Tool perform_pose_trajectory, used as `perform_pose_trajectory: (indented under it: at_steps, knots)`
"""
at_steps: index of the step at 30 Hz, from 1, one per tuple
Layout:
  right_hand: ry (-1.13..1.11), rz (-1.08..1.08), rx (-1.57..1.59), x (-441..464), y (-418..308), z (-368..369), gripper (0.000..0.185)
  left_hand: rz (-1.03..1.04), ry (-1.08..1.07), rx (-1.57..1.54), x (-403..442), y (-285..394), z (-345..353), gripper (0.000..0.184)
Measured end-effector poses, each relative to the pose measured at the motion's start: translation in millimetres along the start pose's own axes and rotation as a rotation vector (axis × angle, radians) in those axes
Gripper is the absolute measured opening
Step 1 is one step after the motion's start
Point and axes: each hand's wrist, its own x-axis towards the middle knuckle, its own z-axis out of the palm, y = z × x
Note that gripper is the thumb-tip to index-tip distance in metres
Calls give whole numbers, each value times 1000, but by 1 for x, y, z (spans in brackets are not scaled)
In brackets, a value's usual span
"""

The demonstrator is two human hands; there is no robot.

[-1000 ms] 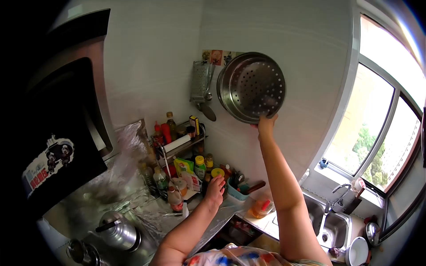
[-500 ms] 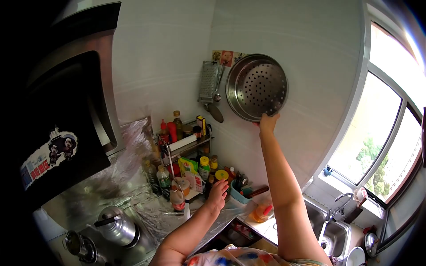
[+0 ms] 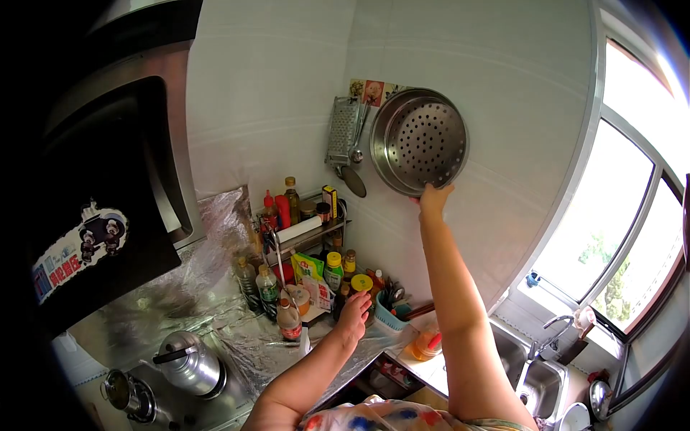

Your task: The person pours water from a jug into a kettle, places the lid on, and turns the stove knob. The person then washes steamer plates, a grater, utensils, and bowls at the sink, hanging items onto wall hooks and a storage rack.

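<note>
A round metal steamer tray point(image 3: 424, 140) with many holes is up against the wall, its perforated face towards me. My right hand point(image 3: 433, 199) grips its lower rim, the arm stretched upward. My left hand point(image 3: 353, 316) is raised over the counter with its fingers apart and nothing in it, near a yellow-lidded jar point(image 3: 361, 282). To the left of the tray hang a metal grater point(image 3: 343, 131) and a dark oval utensil point(image 3: 353, 182).
A rack point(image 3: 309, 238) with bottles stands in the corner, beside a blue utensil basket point(image 3: 389, 316). A kettle point(image 3: 191, 365) sits at lower left under a range hood point(image 3: 108, 179). The sink point(image 3: 544, 384) and window point(image 3: 618, 194) are right.
The tray has turned to lie flatter against the wall, with my right hand still at its lower rim. The view has shifted, so the surroundings appear slightly further right.
</note>
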Motion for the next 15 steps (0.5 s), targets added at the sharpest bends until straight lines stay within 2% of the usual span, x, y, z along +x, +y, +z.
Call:
perform_pose_trajectory:
  at_steps: [4,11,15]
  knots:
    - [75,-6,37,-2,19,3,50,0,-5,-5,2,-4,-4,27]
    - [29,243,154,-3,51,4,50,-13,17,-62,-11,3,-3,32]
    - [-40,258,236,-2,68,13,50,-3,14,-26,-6,1,-11,22]
